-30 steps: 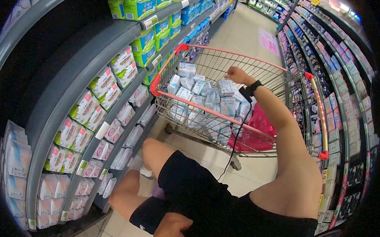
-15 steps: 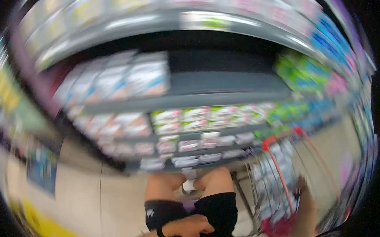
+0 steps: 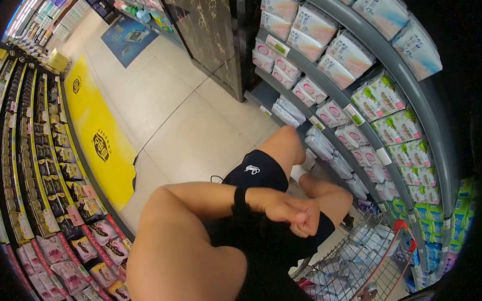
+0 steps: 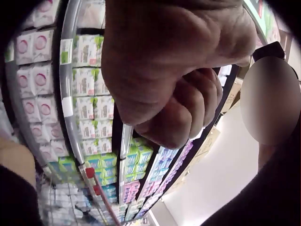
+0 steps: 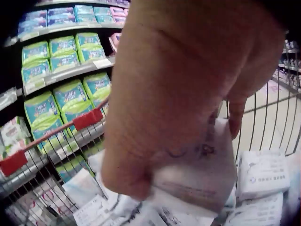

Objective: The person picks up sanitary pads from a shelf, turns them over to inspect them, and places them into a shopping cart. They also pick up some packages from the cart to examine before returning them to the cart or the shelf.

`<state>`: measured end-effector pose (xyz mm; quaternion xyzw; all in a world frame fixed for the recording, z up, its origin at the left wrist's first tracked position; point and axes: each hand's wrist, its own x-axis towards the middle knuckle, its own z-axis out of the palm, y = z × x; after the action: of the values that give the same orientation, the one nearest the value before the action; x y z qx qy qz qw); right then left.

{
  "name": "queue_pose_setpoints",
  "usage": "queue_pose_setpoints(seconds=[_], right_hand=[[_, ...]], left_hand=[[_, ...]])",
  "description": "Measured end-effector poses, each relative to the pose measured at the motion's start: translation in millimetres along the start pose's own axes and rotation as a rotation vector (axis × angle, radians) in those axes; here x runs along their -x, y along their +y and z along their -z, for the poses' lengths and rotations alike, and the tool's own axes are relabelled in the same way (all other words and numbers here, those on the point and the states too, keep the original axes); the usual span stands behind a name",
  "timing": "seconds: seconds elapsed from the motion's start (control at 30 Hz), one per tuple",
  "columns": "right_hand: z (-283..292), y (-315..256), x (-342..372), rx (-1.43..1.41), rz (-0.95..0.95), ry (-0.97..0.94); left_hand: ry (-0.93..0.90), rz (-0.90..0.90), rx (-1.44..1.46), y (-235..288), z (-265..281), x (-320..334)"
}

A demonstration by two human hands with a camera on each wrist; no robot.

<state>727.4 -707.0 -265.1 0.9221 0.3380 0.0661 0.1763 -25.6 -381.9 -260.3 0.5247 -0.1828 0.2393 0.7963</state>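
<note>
My left hand (image 3: 293,213) is in front of my body over the dark shorts, its fingers loosely curled and nothing in them. In the left wrist view the same curled fingers (image 4: 190,106) overlap the shelves behind. My right hand (image 3: 369,294) is low inside the shopping cart (image 3: 403,240), small at the bottom of the head view. Up close in the right wrist view, that hand grips a white soft pack (image 5: 202,174) with printed lettering, its thumb along one side. Several similar white packs (image 5: 263,174) lie beneath and beside it in the cart.
A curved shelf (image 3: 384,155) of white, pink and green packs rises close at the right. Another shelf (image 3: 55,212) with bagged goods stands at the left. Pale floor tiles (image 3: 191,120) run between, past a yellow floor mat (image 3: 98,140) and a dark marbled pillar (image 3: 209,39).
The head view has swung from the cart, across the shelf front, to the aisle on the left. My left hand has risen from the lap. The right hand stays over the cart.
</note>
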Motion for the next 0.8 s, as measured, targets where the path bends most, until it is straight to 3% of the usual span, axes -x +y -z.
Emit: queue_pose_setpoints(seconds=[0.23, 0.43, 0.53, 0.6, 0.7, 0.73, 0.8], right_hand=[[46, 47, 38, -0.155, 0.058, 0.18], [95, 85, 73, -0.333, 0.263, 0.488], [111, 76, 94, -0.114, 0.476, 0.678], [114, 52, 111, -0.212, 0.477, 0.65], [104, -46, 127, -0.741, 0.355, 0.386], [93, -94, 126, -1.081, 0.286, 0.21], [71, -198, 128, -2.007, 0.234, -0.256]], left_hand=[[-0.001, 0.043, -0.196, 83, 6, 20], [-0.078, -0.01, -0.295, 104, 11, 18], [-0.081, -0.025, -0.284, 107, 13, 10], [-0.08, 0.004, -0.238, 96, 23, 10], [0.14, 0.0, -0.111, 50, 21, 7], [0.195, 0.005, -0.042, 33, 19, 1], [0.11, -0.039, -0.084, 8, 14, -16]])
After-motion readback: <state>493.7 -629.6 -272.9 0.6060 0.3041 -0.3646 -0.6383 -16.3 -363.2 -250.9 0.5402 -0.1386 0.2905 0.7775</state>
